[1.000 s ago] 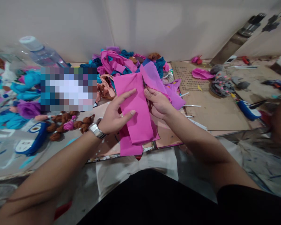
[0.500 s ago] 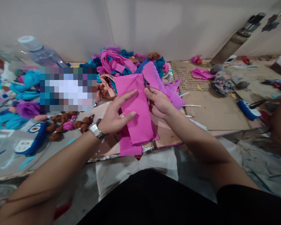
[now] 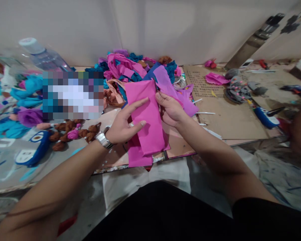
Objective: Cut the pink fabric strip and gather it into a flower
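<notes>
On one desk [image 3: 62, 162], pressing one smooth oblong pink sheet [image 3: 150, 134] with spread left hand [image 3: 124, 122]; pinching one thin dark tool [image 3: 155, 84] with right hand [image 3: 171, 109].

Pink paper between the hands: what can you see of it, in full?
The pink paper is a long, thin-looking strip, apparently folded or layered, with soft creases near its top and a curved lower end. It runs away from the person, its top leaning left. The left hand has thumb and index finger on its face; the other fingers are hidden. The right hand is at its right edge, beside a dark sliver. More pink sheet shows below.
</notes>
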`<control>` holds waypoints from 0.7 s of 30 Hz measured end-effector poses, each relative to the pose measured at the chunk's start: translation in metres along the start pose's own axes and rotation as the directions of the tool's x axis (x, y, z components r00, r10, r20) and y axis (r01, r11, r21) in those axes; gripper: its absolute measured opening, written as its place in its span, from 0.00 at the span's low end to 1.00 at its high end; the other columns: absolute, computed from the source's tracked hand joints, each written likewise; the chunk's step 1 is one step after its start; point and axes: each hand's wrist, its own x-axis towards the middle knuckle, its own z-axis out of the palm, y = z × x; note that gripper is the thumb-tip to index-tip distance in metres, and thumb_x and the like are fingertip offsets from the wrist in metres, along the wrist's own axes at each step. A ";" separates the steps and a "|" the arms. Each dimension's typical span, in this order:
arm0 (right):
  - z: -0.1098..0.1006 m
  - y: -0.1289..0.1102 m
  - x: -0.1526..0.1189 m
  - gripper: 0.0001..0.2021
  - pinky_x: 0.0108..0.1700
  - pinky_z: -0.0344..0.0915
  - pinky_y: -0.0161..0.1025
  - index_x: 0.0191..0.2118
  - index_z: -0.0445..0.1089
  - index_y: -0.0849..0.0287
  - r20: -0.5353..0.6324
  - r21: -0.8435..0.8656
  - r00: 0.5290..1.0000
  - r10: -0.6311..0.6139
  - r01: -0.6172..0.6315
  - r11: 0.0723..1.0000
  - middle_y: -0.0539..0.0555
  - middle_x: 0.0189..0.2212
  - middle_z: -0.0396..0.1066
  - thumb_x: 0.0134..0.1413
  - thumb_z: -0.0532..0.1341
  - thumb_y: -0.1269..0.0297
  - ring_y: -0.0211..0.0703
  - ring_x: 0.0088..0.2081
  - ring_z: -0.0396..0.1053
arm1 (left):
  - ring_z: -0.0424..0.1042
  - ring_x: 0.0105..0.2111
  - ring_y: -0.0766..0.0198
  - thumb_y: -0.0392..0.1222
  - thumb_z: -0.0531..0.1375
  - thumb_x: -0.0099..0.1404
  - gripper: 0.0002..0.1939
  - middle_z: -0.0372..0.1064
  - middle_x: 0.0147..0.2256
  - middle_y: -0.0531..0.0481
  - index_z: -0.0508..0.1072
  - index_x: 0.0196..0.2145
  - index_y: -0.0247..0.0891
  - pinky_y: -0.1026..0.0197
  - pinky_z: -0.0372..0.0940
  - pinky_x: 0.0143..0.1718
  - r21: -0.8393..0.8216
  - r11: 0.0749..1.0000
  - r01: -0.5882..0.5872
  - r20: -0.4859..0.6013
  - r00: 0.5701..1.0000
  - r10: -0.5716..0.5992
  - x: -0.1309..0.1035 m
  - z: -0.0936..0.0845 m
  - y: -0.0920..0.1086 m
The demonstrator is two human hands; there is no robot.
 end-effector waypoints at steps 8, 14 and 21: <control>-0.006 0.005 0.005 0.27 0.36 0.73 0.40 0.51 0.75 0.49 0.029 -0.053 0.999 -0.045 0.046 0.998 0.48 0.34 0.75 0.51 0.76 0.42 0.43 0.37 0.74 | 0.69 0.67 0.43 0.58 0.64 0.72 0.37 0.66 0.69 0.36 0.66 0.72 0.40 0.42 0.64 0.71 0.015 1.000 0.024 0.015 1.000 -0.024 0.000 0.001 0.000; -0.006 0.007 0.011 0.27 0.26 0.60 0.35 0.50 0.74 0.52 0.000 -0.116 0.992 -0.129 0.128 0.985 0.45 0.30 0.70 0.51 0.76 0.41 0.34 0.24 0.59 | 0.66 0.69 0.43 0.61 0.66 0.69 0.40 0.65 0.70 0.38 0.65 0.72 0.42 0.41 0.62 0.72 -0.002 0.998 0.065 -0.100 0.993 -0.065 0.001 -0.005 -0.019; -0.002 0.022 0.008 0.25 0.40 0.69 0.37 0.43 0.77 0.58 0.148 -0.289 0.986 -0.076 0.116 0.950 0.50 0.37 0.77 0.43 0.80 0.50 0.39 0.36 0.71 | 0.56 0.75 0.49 0.69 0.61 0.69 0.46 0.57 0.73 0.45 0.55 0.74 0.41 0.39 0.60 0.72 0.050 0.989 0.140 -0.358 0.927 -0.113 0.009 -0.019 -0.064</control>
